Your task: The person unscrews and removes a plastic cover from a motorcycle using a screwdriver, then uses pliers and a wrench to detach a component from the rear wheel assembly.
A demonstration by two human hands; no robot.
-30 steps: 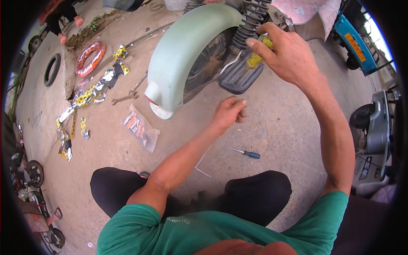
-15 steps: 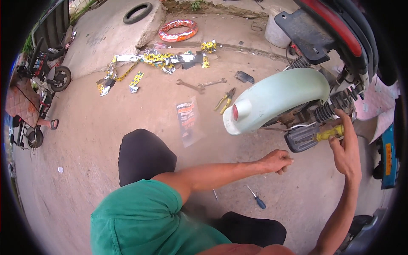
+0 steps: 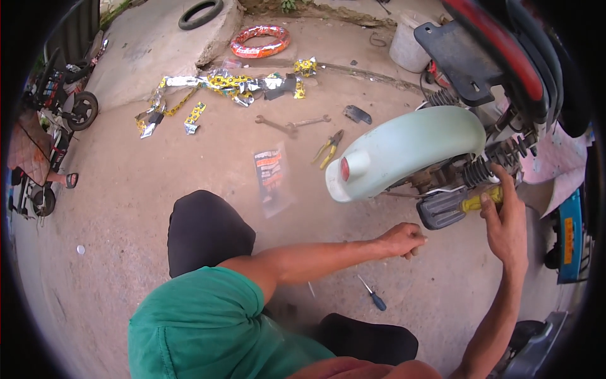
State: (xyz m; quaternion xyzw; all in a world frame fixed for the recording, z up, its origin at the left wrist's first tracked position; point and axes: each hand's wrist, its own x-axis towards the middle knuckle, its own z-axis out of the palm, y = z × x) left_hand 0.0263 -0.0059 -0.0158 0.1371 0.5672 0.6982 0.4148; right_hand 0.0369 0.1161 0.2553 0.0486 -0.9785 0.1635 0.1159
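My right hand (image 3: 508, 230) grips a screwdriver by its yellow handle (image 3: 483, 199). The screwdriver lies across a black ridged footrest (image 3: 435, 213), its shaft pointing left. Right above are a coil-spring shock absorber (image 3: 478, 172) and the pale green rear fender (image 3: 407, 148) of a two-wheeler, with a red reflector on the fender. My left hand (image 3: 402, 240) is closed with curled fingers, in the air to the left of the footrest. Whether it holds something small is hidden. On the ground below it lies a second screwdriver (image 3: 377, 299) with a dark blue handle.
Yellow-handled pliers (image 3: 329, 149), two wrenches (image 3: 293, 126), a small black part (image 3: 357, 114) and a clear plastic packet (image 3: 271, 180) lie on the concrete. Farther off are torn yellow-and-silver wrapping (image 3: 230, 84), a wrapped tyre (image 3: 260, 42), a bare tyre (image 3: 201, 14) and a white bucket (image 3: 410, 48).
The whole view has shifted slightly, so things sit a little farther left. My right hand stays on the yellow-handled screwdriver, which has moved a little over the footrest. The left hand remains closed.
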